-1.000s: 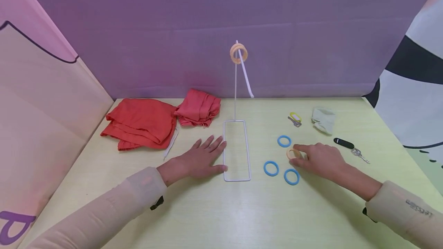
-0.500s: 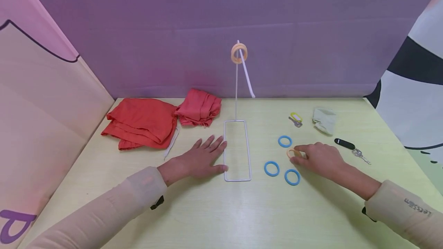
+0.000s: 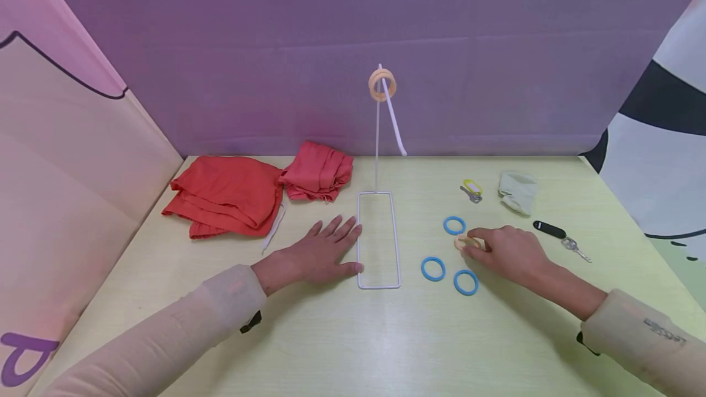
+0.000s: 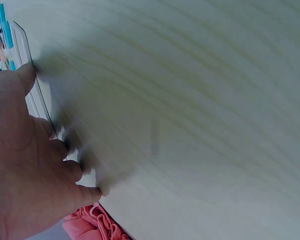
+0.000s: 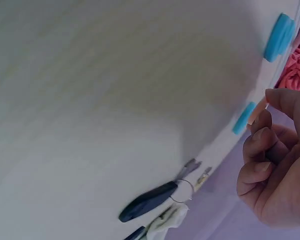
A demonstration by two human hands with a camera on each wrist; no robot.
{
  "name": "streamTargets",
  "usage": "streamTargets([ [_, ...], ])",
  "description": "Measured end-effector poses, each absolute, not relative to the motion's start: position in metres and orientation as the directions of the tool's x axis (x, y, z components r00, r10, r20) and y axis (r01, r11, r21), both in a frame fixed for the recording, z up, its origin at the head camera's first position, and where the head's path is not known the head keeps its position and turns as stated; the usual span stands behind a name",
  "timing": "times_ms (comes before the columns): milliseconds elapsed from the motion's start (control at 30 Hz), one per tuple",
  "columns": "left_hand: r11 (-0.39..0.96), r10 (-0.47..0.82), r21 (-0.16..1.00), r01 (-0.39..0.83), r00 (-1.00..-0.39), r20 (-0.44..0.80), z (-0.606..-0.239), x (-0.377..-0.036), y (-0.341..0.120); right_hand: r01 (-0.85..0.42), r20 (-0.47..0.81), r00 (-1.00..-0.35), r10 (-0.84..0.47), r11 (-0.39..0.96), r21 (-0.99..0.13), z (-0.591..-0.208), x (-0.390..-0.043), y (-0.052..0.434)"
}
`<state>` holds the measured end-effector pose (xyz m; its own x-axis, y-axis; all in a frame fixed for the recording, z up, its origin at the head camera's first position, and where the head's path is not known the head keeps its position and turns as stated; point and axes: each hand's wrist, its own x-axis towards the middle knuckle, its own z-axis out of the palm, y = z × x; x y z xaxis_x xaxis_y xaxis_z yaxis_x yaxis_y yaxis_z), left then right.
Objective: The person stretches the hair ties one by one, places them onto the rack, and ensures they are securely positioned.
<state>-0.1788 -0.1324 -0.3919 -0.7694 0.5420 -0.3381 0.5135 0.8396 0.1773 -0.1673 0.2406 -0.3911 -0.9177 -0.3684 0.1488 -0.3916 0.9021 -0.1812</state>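
My right hand (image 3: 510, 253) pinches a light orange ring (image 5: 257, 111) between thumb and index finger, low over the table; the other fingers curl inward in the right wrist view. Three blue rings (image 3: 432, 269) lie close to it on the table. My left hand (image 3: 322, 256) rests flat, palm down, its fingertips and thumb tip at the left side of a white wire stand's base (image 3: 398, 250). From the stand's upright rises a sloping arm (image 3: 394, 121), and light orange rings (image 3: 374, 92) hang near its top.
Two folded red cloths (image 3: 231, 195) lie at the back left, a white cord (image 3: 273, 230) beside them. At the right are a key with a yellow tag (image 3: 472, 186), a crumpled pale cloth (image 3: 516, 192) and a key with a black tag (image 3: 548, 229). A purple backdrop (image 3: 248, 78) stands behind.
The orange ring between my right fingers has tilted from more upright to flatter and shifted very slightly. My left hand and the stand have stayed in place.
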Motion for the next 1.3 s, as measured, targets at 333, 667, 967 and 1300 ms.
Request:
streamTargets([
  [333,0.836,0.548,0.184,0.517,-0.770,-0.325,-0.392,-0.180,-0.132,-0.452,0.328,-0.871,-0.366,0.858,-0.244,-0.342,-0.158,0.229],
  [667,0.839,0.542,0.173,0.516,-0.769,-0.338,-0.391,-0.180,-0.132,-0.703,0.704,-0.584,-0.404,0.685,-0.190,-0.268,-0.141,0.189],
  [967,0.842,0.537,0.175,0.510,-0.768,-0.348,-0.392,-0.180,-0.132,-0.886,0.833,-0.322,-0.450,0.454,-0.097,-0.223,-0.115,0.152],
  [1300,0.839,0.541,0.166,0.518,-0.769,-0.339,-0.393,-0.181,-0.132,-0.804,0.881,-0.187,-0.434,0.583,0.116,-0.217,-0.129,0.134],
])
